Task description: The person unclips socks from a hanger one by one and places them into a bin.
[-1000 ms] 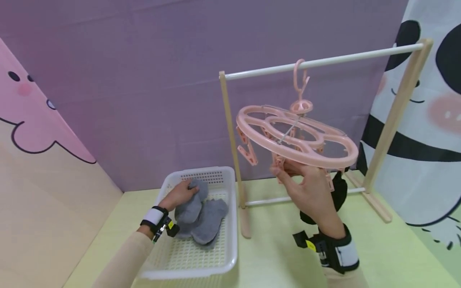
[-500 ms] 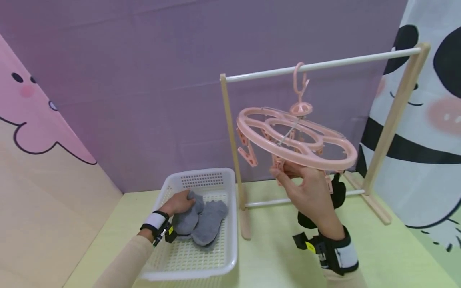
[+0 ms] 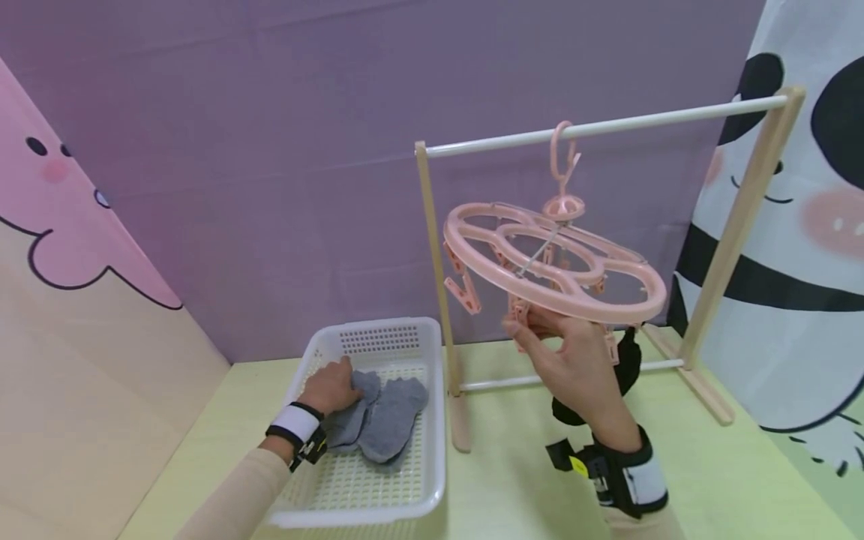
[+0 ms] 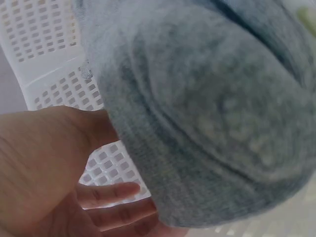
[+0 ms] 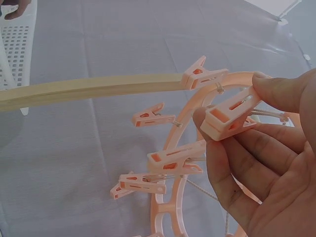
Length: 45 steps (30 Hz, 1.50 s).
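Observation:
Inside the white basket, my left hand is at two grey socks. Its thumb touches one sock in the left wrist view, where the near fingers look fairly straight and apart from the thumb; some fingertips are hidden behind the cloth. My right hand pinches a pink clothespin between thumb and fingers, below the rim of a pink clip hanger. The hanger's hook hangs on a white rail, and its ring is tilted. Black cloth is partly hidden behind my right hand.
A drying rack with a white top rail and wooden posts stands right of the basket on the pale yellow table. More clothespins dangle from the hanger. A purple backdrop rises behind.
My left hand has lowered and drawn toward me; the sock it held raised at the cuff now lies lower in the basket. My right hand stays at the clothespin.

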Each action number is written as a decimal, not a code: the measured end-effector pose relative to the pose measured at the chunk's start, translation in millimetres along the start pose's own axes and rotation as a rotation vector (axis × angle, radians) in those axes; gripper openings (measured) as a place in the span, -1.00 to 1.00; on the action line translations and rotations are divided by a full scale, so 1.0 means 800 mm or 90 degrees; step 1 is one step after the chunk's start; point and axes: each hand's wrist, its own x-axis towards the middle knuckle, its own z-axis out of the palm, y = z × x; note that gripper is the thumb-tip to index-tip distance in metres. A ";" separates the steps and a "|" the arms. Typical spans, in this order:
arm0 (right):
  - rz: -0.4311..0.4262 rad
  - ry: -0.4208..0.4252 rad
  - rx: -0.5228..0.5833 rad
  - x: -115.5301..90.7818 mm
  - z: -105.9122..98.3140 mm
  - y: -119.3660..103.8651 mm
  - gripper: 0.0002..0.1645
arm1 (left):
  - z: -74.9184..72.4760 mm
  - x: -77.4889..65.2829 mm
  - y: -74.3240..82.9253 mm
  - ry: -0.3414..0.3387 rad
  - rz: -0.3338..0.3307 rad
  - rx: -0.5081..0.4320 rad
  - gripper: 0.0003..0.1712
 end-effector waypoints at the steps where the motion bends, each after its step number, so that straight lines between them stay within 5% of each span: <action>1: 0.003 -0.002 0.000 -0.001 0.000 0.000 -0.85 | -0.001 0.000 0.001 0.012 0.007 0.010 -0.46; 5: 0.014 -0.006 -0.002 -0.002 0.000 0.000 -0.86 | -0.007 0.005 0.004 0.121 0.064 -0.014 -0.66; 12: 0.011 -0.014 0.003 -0.002 0.001 0.001 -0.86 | -0.058 -0.009 0.043 0.412 0.214 -0.145 -0.84; 19: 0.011 -0.016 0.000 0.000 -0.001 0.001 -0.86 | -0.116 -0.036 0.117 0.668 0.508 -0.156 -0.87; 21: 0.020 -0.020 0.005 0.000 -0.003 -0.001 -0.88 | -0.129 -0.047 0.141 0.711 0.580 -0.148 -0.88; 25: 0.034 -0.023 0.007 0.000 -0.004 -0.004 -0.90 | -0.150 -0.068 0.182 0.733 0.659 -0.140 -0.88; 34: 0.043 -0.039 0.006 -0.002 -0.003 -0.003 -0.81 | -0.180 -0.074 0.243 0.717 0.695 -0.095 -0.81; 40: 0.057 -0.054 -0.003 -0.009 0.003 -0.003 -0.55 | -0.193 -0.076 0.275 0.593 0.701 0.038 -0.56; 45: 0.069 -0.082 0.007 -0.006 0.005 -0.005 -0.54 | -0.199 -0.082 0.285 0.545 0.689 0.106 -0.66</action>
